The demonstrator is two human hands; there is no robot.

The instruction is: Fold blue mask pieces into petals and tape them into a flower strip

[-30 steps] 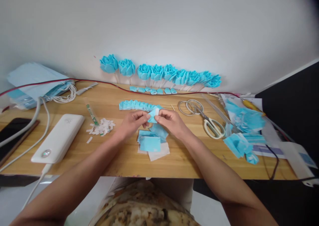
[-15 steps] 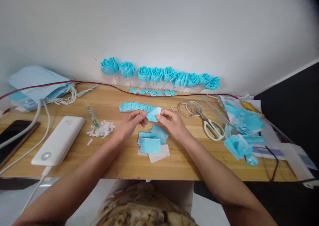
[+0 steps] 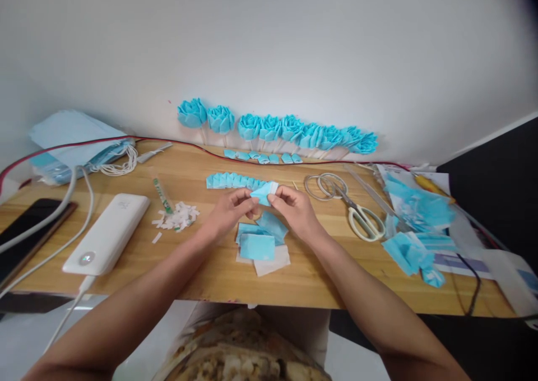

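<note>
Changed since half a second ago: folded blue piece [image 3: 263, 193], now narrowed to a point toward the left; seen then as a broader, flatter patch with a diagonal crease. White edge kept at the right end in both frames. Shifted slightly rightward in view along with everything else, as if from a small turn of the head camera. Unchanged in layout: loose sheets [image 3: 257, 246], pleated row [image 3: 229, 180], scissors [image 3: 365, 222].

Hand pose: extended inward from the lower corners with left forearm [image 3: 168, 280] and right forearm [image 3: 353, 280], meeting above mid-table. Pinched at the pointed end by left hand [image 3: 235, 206], between thumb and curled fingers. Pinched at the white end by right hand [image 3: 296, 207], with thumb laid over the front near the edge. Closed firmly enough on both sides to keep the piece up off the wooden table [image 3: 294, 291]; finger placement behind the piece hidden.

Location: held centrally, just in front of the right end of the pleated row and behind the loose sheets. Noted near the left wrist: white scraps [image 3: 180, 215]. Noted along the wall: blue flowers [image 3: 249, 126] on thin sticks.
</note>
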